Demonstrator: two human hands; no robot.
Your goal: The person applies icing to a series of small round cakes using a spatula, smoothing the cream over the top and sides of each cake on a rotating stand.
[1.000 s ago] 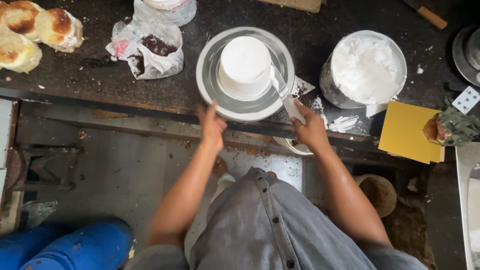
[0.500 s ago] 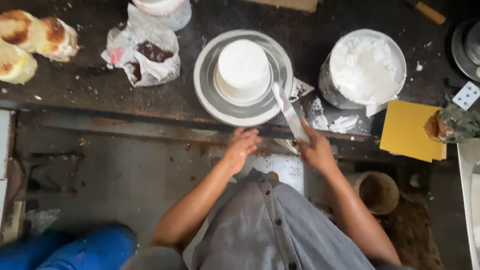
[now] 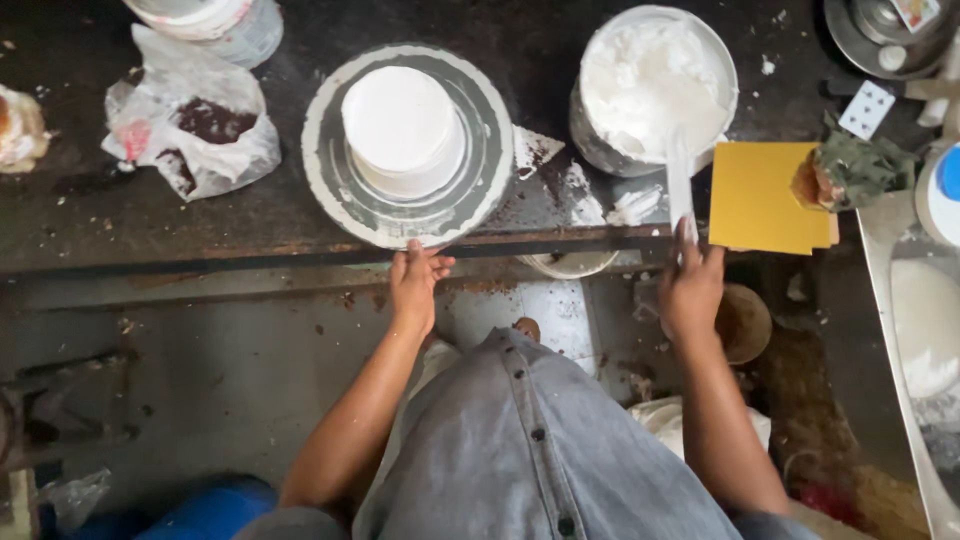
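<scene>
A small round white-frosted cake (image 3: 402, 128) sits in the middle of a grey turntable (image 3: 480, 185) on a dark worktop. My left hand (image 3: 415, 285) grips the near rim of the turntable. My right hand (image 3: 690, 285) holds a long palette knife (image 3: 679, 180) by its handle. The blade points away from me and reaches into a metal bowl of white cream (image 3: 655, 85) to the right of the turntable.
A plastic bag with dark crumbs (image 3: 200, 140) lies left of the turntable, with a white tub (image 3: 210, 25) behind it. Yellow square boards (image 3: 765, 195) sit right of the bowl. A metal tray (image 3: 925, 320) runs along the right edge.
My right hand has carried the palette knife from the turntable's right side over to the bowl of cream. My left hand has come back up to the turntable's near rim.
</scene>
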